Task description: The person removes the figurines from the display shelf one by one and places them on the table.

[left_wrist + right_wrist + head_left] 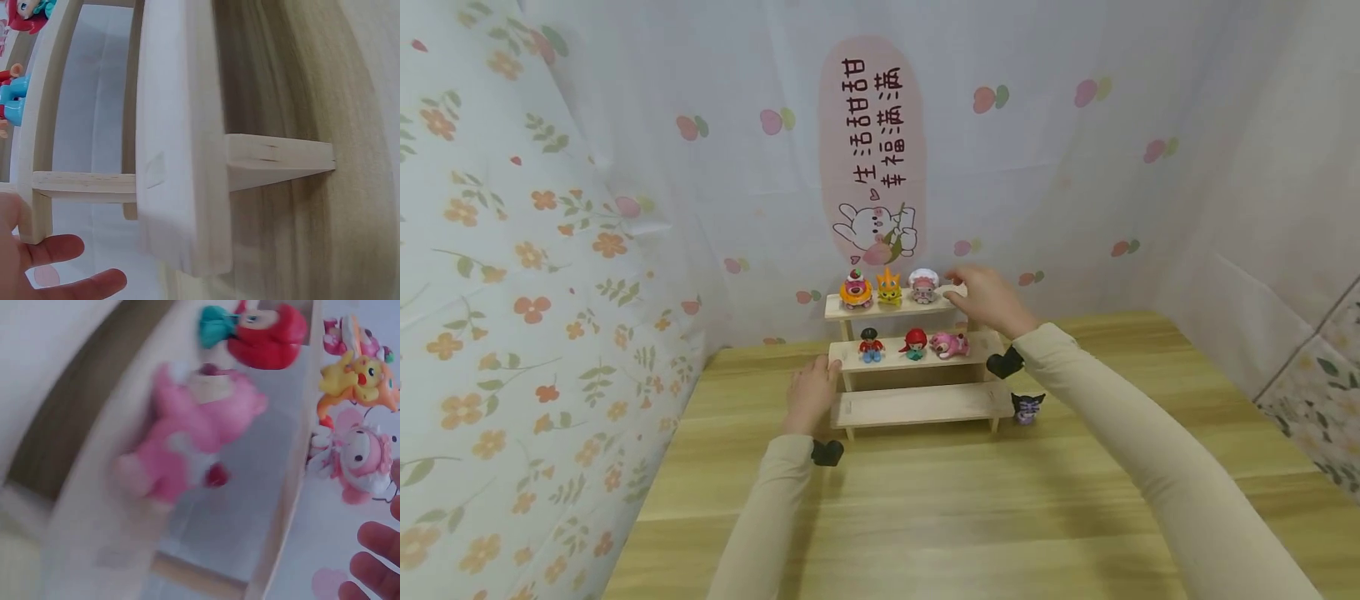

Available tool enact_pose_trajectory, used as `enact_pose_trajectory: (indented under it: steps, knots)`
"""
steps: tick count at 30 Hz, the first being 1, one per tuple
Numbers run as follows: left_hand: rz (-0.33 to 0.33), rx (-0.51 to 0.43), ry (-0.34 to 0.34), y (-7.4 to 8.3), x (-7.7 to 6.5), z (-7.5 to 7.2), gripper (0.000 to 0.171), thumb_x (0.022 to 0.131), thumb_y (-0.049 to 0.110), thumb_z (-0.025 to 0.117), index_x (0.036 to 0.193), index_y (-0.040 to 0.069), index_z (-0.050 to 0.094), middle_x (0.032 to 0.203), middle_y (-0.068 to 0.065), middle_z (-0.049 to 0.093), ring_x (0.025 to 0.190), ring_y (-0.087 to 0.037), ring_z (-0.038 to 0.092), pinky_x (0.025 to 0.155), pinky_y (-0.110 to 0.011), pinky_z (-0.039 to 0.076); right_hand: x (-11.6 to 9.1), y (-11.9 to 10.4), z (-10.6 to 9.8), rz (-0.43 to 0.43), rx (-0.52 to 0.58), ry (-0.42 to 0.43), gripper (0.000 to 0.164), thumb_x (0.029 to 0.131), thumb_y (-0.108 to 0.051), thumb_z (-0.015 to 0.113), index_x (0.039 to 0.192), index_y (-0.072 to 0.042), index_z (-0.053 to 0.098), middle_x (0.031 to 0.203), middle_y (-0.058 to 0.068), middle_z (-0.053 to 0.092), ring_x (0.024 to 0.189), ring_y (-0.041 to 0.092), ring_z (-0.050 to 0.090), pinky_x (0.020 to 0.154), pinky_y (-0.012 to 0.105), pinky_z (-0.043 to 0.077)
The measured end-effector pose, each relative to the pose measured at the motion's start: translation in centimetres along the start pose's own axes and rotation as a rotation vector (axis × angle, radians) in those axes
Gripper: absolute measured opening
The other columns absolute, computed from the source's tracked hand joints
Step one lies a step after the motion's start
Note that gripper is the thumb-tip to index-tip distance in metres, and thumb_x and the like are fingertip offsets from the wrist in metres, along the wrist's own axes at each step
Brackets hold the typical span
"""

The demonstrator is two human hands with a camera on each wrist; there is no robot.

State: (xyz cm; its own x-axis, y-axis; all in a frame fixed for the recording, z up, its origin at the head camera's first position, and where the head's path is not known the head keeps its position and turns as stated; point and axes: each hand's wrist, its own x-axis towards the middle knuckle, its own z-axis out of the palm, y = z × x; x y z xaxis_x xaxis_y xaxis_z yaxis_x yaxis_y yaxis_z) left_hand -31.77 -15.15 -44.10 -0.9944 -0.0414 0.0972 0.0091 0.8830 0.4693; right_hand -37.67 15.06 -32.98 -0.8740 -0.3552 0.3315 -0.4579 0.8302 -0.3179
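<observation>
A three-tier wooden display stand is on the table. My left hand touches the left end of its middle tier, with fingers extended past the plank's end in the left wrist view. Just right of a pink figure in a white hat, my right hand is at the top tier's right end, fingers loosely bent and holding nothing. That tier also carries a yellow figure with an orange crown and a pink bear in an orange ring. Below are a red-haired mermaid and a lying pink bear.
A black-haired figure in red and blue stands at the middle tier's left. On the table, beside the stand's lower right end, is a purple figure with a black hood. Patterned curtains hang behind and at the sides.
</observation>
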Motion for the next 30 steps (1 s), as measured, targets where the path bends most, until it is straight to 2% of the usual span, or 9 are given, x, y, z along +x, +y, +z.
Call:
enact_pose_trajectory:
  steps: [5,14,23,30]
  knots:
    - [-0.002,0.023,-0.009,0.4,-0.1,0.1,0.044,0.104,0.041,0.032,0.116,0.004,0.053,0.126,-0.023,0.057,0.116,-0.047,0.05,0.096,-0.055,0.039,2.1,-0.9,0.2,0.039,0.007,-0.036,0.041,0.092,-0.024,0.064,0.127,-0.003,0.057,0.123,0.018,0.061,0.113,0.034,0.057,0.095,0.049,0.045]
    - [-0.016,0.021,-0.016,0.6,-0.4,0.6,0.043,0.104,0.04,0.032,0.116,0.004,0.052,0.124,-0.024,0.057,0.113,-0.047,0.051,0.092,-0.057,0.041,3.5,-1.4,1.4,0.071,0.055,0.013,0.031,0.092,-0.021,0.064,0.114,0.0,0.065,0.111,0.017,0.067,0.102,0.031,0.062,0.09,0.045,0.047]
    - [-0.023,-0.007,0.003,0.4,-0.4,1.2,0.042,0.104,0.041,0.031,0.115,0.005,0.052,0.122,-0.023,0.057,0.111,-0.047,0.052,0.088,-0.058,0.043,3.7,-1.1,1.6,0.061,0.069,0.017,0.026,0.092,-0.02,0.064,0.108,0.0,0.067,0.106,0.016,0.068,0.097,0.029,0.062,0.087,0.044,0.047]
    - [-0.03,-0.04,-0.009,0.0,-0.1,0.6,0.044,0.105,0.04,0.028,0.122,0.005,0.049,0.121,-0.022,0.058,0.11,-0.047,0.053,0.085,-0.059,0.045,2.4,-1.3,0.0,0.015,0.096,0.028,0.023,0.092,-0.017,0.064,0.105,0.001,0.067,0.099,0.017,0.068,0.089,0.029,0.06,0.081,0.043,0.048]
